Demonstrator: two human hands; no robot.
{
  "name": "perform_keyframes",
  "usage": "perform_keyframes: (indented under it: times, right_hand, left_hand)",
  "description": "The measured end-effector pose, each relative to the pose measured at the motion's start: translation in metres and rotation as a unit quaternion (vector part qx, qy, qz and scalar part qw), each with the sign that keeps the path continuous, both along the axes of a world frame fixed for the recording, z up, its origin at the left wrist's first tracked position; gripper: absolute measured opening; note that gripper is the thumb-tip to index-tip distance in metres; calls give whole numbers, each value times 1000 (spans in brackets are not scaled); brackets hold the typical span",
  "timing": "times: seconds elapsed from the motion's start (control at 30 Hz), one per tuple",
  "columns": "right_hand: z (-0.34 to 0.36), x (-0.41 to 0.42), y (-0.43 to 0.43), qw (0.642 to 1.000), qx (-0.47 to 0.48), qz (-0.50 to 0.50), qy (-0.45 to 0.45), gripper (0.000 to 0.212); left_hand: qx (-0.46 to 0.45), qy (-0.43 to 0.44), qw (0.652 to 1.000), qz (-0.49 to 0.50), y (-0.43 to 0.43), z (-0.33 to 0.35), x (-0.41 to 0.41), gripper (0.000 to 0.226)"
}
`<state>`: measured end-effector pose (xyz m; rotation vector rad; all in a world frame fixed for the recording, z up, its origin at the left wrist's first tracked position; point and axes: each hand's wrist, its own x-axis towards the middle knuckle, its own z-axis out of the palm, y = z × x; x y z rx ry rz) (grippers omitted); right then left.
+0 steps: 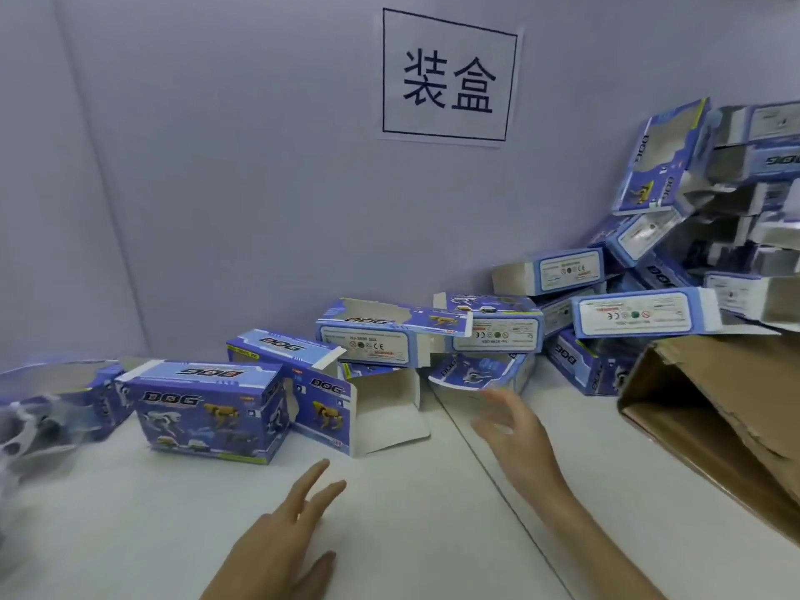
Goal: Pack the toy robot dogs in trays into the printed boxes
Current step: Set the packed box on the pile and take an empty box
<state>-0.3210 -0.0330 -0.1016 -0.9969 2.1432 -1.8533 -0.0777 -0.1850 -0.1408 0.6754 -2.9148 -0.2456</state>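
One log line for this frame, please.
left hand: open, empty | right hand: open, empty, near printed boxes | no box held | brown carton: right side

Your white worktop (389,513) carries a closed printed box (208,411) at left centre, and an open-ended box (333,404) touches its right side. Further right, a heap of printed boxes (640,316) climbs against the wall, and a brown cardboard carton (714,426) lies tipped just beside the heap.
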Motion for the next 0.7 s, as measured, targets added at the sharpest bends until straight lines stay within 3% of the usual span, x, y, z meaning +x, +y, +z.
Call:
perform_keyframes:
  times: [0.1,0.2,0.27,0.33,0.4,0.5,0.57,0.7]
  right_hand:
    - [12,15,-55,995,-46,10,92,38]
    - [29,11,-105,966,-66,-78,236,47]
    - [44,-6,-131,942,35,-164,289,67]
    - [51,-26,-146,929,145,-190,281,79]
    - [44,-43,-154,933,170,-184,258,73]
    - [29,-57,-151,953,73,-180,231,53]
    - [34,-62,-146,962,13,-171,213,39]
    - [72,-53,-131,928,-93,-213,292,12]
  left_hand:
    - [9,25,999,32,-17,-10,8,62]
    - [30,61,997,35,-23,-15,10,58]
    - [46,62,996,36,-27,-18,10,56]
    - [51,46,997,38,-32,-19,9,54]
    - [64,30,997,42,-36,-20,8,52]
    - [133,52,988,67,-40,-19,4,32]
    - [151,78,982,85,-37,-13,4,35]
    - [165,124,972,111,-29,-1,3,45]
